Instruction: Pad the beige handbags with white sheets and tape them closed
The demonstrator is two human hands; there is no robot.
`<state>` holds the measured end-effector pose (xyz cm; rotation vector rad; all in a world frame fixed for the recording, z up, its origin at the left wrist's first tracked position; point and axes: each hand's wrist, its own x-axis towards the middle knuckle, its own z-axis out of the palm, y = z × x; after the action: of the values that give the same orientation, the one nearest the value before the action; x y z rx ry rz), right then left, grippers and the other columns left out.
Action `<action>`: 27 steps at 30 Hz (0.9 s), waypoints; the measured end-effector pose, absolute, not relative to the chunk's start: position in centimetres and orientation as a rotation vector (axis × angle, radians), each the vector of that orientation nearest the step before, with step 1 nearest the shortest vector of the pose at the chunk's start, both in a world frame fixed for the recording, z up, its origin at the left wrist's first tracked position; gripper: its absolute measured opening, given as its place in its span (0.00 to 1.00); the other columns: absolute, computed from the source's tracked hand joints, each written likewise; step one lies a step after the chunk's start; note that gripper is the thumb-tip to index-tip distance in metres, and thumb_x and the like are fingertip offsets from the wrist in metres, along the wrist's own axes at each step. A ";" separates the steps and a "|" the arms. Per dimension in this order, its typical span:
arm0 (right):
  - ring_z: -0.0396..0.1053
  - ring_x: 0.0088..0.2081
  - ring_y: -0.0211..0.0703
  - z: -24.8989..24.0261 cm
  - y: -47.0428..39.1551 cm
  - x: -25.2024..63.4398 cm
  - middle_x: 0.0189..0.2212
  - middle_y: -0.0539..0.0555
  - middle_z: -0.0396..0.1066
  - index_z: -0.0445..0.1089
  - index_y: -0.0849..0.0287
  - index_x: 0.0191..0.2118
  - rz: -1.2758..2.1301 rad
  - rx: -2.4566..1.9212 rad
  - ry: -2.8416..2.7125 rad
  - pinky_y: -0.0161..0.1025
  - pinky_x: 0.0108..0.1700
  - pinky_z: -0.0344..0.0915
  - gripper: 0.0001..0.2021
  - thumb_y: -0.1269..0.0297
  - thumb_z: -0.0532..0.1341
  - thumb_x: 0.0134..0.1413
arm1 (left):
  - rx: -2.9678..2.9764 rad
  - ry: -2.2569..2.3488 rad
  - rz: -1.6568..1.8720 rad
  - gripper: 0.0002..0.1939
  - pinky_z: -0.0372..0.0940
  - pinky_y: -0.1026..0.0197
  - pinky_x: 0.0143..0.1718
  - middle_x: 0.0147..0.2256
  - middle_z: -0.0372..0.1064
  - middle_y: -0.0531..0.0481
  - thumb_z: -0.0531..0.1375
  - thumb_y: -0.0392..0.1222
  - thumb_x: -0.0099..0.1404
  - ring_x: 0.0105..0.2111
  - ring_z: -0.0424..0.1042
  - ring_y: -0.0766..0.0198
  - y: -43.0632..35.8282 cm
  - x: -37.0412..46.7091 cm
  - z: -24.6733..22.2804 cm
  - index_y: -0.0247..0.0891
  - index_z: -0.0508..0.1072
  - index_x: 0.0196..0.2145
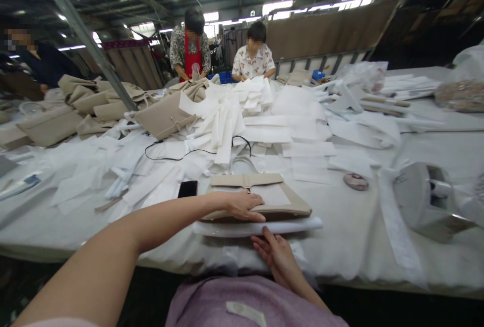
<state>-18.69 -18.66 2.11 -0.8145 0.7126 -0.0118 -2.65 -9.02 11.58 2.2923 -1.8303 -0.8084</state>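
A beige handbag lies on its side in front of me, its flap turned to the far side and a white sheet on its body. My left hand rests flat on the bag, fingers stretched to the right. Along the bag's near edge runs a long white roll of thin wrapping material. My right hand pinches this roll at its near side, thumb on it and the other fingers curled below. A pale handle loop sticks out behind the bag.
A dark phone lies left of the bag. White sheets and more beige bags cover the table behind. At right stand a tape dispenser and a round tape roll. Two people work across the table; another stands far left.
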 end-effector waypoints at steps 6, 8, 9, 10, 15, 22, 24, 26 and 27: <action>0.75 0.38 0.41 2.4 -18.6 -17.1 0.33 0.51 0.75 0.67 0.59 0.36 0.007 -0.789 0.691 0.32 0.37 0.72 0.19 0.59 0.72 0.39 | 2.283 -1.883 -0.777 0.30 0.51 0.53 0.56 0.57 0.59 0.38 0.45 0.60 0.67 0.55 0.60 0.51 -9.3 -2.4 10.8 0.35 0.60 0.56; 0.74 0.39 0.42 2.5 -18.6 -17.0 0.34 0.51 0.75 0.68 0.59 0.36 0.021 -0.793 0.688 0.32 0.38 0.71 0.18 0.59 0.71 0.41 | 2.288 -1.890 -0.764 0.32 0.51 0.53 0.55 0.58 0.57 0.37 0.45 0.62 0.67 0.55 0.60 0.49 -9.3 -2.6 10.8 0.34 0.59 0.58; 0.74 0.39 0.42 2.5 -18.7 -17.1 0.34 0.52 0.75 0.68 0.59 0.36 0.029 -0.798 0.684 0.32 0.38 0.71 0.17 0.59 0.70 0.42 | 2.293 -1.891 -0.756 0.34 0.52 0.52 0.55 0.59 0.56 0.36 0.45 0.63 0.66 0.54 0.60 0.48 -9.3 -2.7 10.8 0.34 0.58 0.58; 0.74 0.39 0.43 2.6 -18.9 -17.1 0.34 0.52 0.75 0.68 0.60 0.36 0.037 -0.804 0.678 0.32 0.38 0.71 0.15 0.59 0.70 0.43 | 2.297 -1.892 -0.748 0.36 0.52 0.51 0.54 0.60 0.55 0.35 0.46 0.64 0.65 0.54 0.60 0.47 -9.2 -2.8 10.8 0.34 0.57 0.59; 0.75 0.38 0.48 3.2 -19.8 -17.2 0.29 0.54 0.75 0.68 0.61 0.35 0.074 -0.833 0.647 0.36 0.36 0.71 0.15 0.62 0.69 0.42 | 2.327 -1.938 -0.685 0.44 0.53 0.51 0.54 0.61 0.52 0.34 0.57 0.65 0.57 0.54 0.58 0.43 -9.1 -3.3 10.4 0.32 0.53 0.61; 0.74 0.38 0.48 3.7 -20.6 -17.3 0.30 0.53 0.75 0.68 0.58 0.37 0.139 -0.816 0.657 0.37 0.35 0.70 0.15 0.55 0.66 0.46 | 2.357 -1.993 -0.579 0.36 0.58 0.53 0.50 0.57 0.58 0.37 0.59 0.55 0.59 0.47 0.63 0.48 -9.4 -3.7 10.5 0.33 0.55 0.59; 0.74 0.39 0.48 3.8 -20.8 -17.3 0.32 0.54 0.75 0.68 0.58 0.38 0.162 -0.809 0.657 0.38 0.36 0.70 0.17 0.54 0.67 0.45 | 2.345 -2.022 -0.548 0.33 0.58 0.54 0.49 0.55 0.60 0.36 0.59 0.52 0.59 0.46 0.64 0.49 -9.4 -3.8 10.6 0.31 0.57 0.56; 0.74 0.39 0.48 3.8 -21.1 -17.3 0.34 0.56 0.75 0.68 0.59 0.39 0.188 -0.799 0.648 0.38 0.37 0.70 0.19 0.55 0.69 0.43 | 2.343 -2.041 -0.538 0.29 0.58 0.55 0.49 0.54 0.62 0.37 0.59 0.49 0.59 0.46 0.65 0.50 -9.4 -3.7 10.6 0.32 0.59 0.54; 0.74 0.39 0.48 3.9 -21.3 -17.3 0.35 0.57 0.75 0.67 0.59 0.39 0.204 -0.794 0.644 0.38 0.37 0.70 0.19 0.56 0.69 0.42 | 2.346 -2.044 -0.539 0.28 0.58 0.56 0.49 0.53 0.62 0.39 0.60 0.48 0.59 0.46 0.65 0.51 -9.4 -3.7 10.6 0.33 0.59 0.53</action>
<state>-17.30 -21.27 3.87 -0.7941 0.6444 0.2043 -3.72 -9.40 10.63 2.3456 -2.0440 -0.5385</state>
